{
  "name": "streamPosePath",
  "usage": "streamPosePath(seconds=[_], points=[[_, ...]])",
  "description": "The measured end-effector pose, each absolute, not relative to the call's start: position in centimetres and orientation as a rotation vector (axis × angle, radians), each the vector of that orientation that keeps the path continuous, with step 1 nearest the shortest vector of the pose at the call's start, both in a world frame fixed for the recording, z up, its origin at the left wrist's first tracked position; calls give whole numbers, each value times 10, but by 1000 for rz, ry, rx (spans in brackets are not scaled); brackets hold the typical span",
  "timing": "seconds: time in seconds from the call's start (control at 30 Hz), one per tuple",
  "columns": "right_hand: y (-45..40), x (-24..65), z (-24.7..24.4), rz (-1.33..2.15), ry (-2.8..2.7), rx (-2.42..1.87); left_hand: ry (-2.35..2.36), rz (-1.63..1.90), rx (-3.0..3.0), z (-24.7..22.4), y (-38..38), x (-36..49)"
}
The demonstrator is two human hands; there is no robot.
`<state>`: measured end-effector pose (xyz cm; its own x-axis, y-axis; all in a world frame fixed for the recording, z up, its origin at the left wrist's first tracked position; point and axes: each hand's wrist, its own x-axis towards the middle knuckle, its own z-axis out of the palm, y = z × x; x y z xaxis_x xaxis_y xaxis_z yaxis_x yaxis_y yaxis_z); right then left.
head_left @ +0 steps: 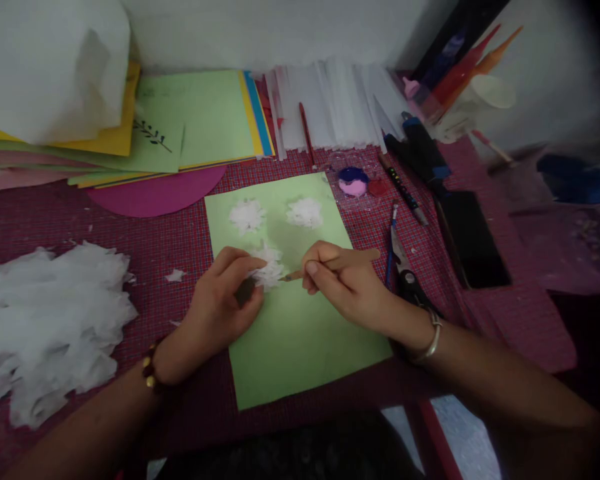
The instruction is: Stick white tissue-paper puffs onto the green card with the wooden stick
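A light green sheet of paper point(300, 347) lies before me with three white fringed paper flowers on it. Two are near its top, a left flower point(247, 216) and a right flower point(305, 213). Below them sits the third paper flower point(270, 265), its left edge between the thumb and index finger of my left hand point(225, 293). My right hand point(343, 277) is closed round a slim tan-handled tool point(293, 275), perhaps a paintbrush. The tool's dark tip is at the right edge of that flower; I cannot tell whether they touch.
A heap of white paper pieces point(55, 320) lies at left. Coloured sheets point(205, 113) and white paper strips point(335, 100) are at the back. On the right are paint blobs point(354, 183), a patterned pen point(404, 190), scissors point(405, 267) and a black phone point(473, 240).
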<state>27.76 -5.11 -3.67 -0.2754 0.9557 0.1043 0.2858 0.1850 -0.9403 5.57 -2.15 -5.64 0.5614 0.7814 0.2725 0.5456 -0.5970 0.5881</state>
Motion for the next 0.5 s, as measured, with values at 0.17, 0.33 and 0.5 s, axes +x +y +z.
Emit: streamPosePath(seconds=[0.17,0.33,0.5], points=[[-53,281,-36,1320,-1298,-1240,990,783,2357,-58,-28,54],[-41,282,-41,1535,-785,-1293,882,740,2514,-56,-37,52],[-36,281,-38,1555,-657,-1377,1129,634,2676,-31,-40,37]])
